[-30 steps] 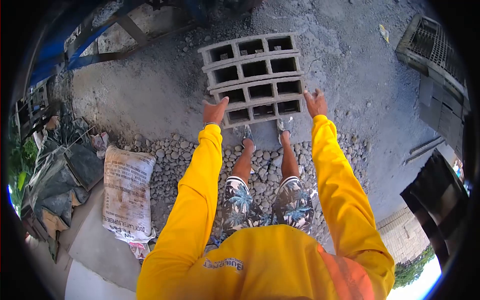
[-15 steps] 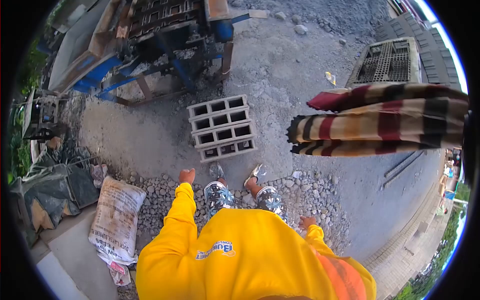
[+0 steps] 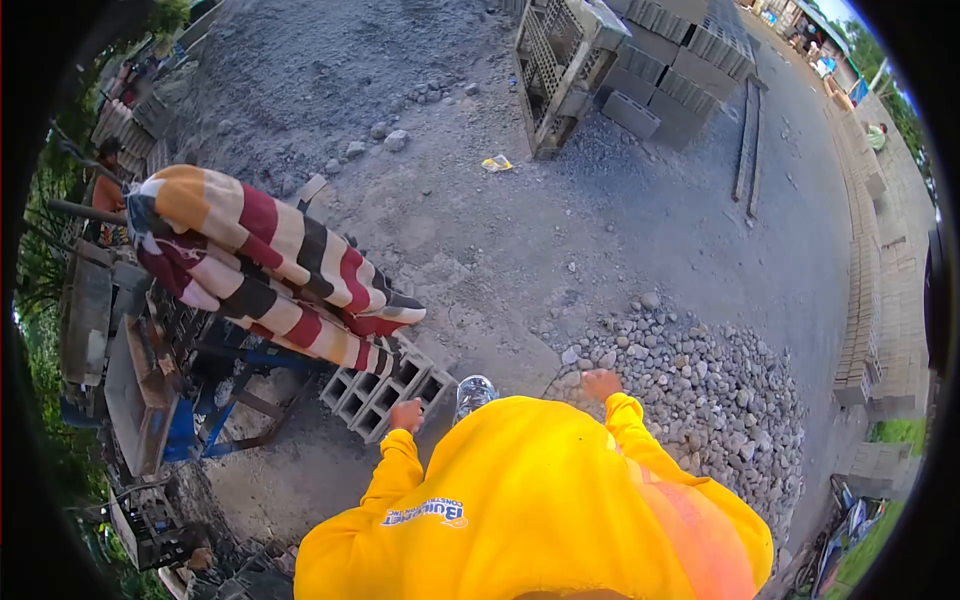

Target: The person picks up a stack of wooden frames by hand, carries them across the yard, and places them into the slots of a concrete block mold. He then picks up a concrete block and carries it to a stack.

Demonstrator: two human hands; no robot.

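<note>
We have our left hand (image 3: 406, 415) in front of the hollow blocks (image 3: 390, 383), which sit close together on the ground (image 3: 480, 260), perhaps so they steady one another, while a striped cloth (image 3: 290, 265) hides their far edge. Our right hand (image 3: 601, 384) hangs near the gravel (image 3: 700, 390), held out probably for balance; nothing shows in either grip, though we cannot tell how tightly each is curled or whether the left touches a block.

Your head-worn camera looked forward and down, close above your yellow shirt (image 3: 540, 480), with the ground (image 3: 470, 240) spreading ahead.
</note>
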